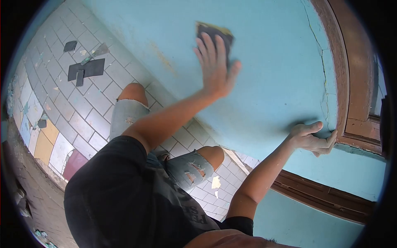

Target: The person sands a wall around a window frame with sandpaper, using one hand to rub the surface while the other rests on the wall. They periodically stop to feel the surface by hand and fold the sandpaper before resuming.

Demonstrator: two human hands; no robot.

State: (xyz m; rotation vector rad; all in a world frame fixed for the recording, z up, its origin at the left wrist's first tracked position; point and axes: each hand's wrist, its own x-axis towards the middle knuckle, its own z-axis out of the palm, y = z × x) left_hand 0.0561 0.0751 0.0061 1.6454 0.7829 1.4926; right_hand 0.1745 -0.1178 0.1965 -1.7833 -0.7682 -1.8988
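Against the light blue wall (264,74), my left hand (216,68) presses a dark sheet with a yellowish edge (215,31), which looks like sandpaper. Its fingers lie over the sheet and its thumb is out to the side. My right hand (313,138) rests at the wall's edge beside the brown window frame (355,82), fingers bent, thumb apart from them. No object shows in it; a dark patch between thumb and fingers is too unclear to name. A long crack (323,70) runs down the wall above this hand. A yellowish worn patch (162,58) marks the wall left of my left hand.
On the tiled floor (82,120) at the left lie dark sheet pieces (93,68), a scraper (95,53) and a small dark piece (70,46). My bent knees (134,93) are close to the wall. A brown wooden frame (322,196) crosses the lower right.
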